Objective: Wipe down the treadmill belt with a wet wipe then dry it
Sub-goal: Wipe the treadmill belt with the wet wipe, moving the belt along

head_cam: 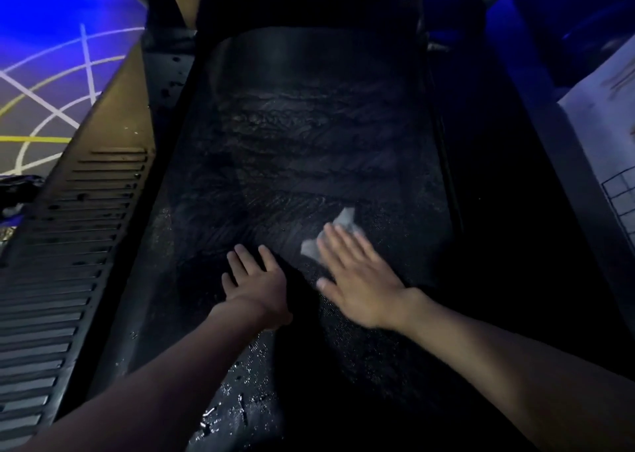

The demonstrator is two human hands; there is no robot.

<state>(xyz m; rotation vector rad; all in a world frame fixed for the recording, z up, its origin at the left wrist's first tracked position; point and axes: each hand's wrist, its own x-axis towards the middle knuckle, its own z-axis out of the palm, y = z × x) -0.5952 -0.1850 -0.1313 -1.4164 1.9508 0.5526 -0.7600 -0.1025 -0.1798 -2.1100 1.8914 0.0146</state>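
The left hand (256, 281) lies flat, fingers straight, on the treadmill belt (309, 135) near its middle. Just right of it, the right hand (357, 279) presses its spread, straight fingers on a pale wipe (338, 233), toward the belt's right edge.

Dim, blue-tinged light, deep shadow over the treadmill belt (309, 142), motion-blurred right hand (357, 279), wide-angle bending at edges.

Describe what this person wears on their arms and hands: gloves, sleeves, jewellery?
Nothing that shows. The left hand and right hand are bare, no gloves. Both forearms are uncovered to the picture's edge, so no sleeves appear. No watch, bracelet or ring is visible, though the light is dim and the right hand is blurred.
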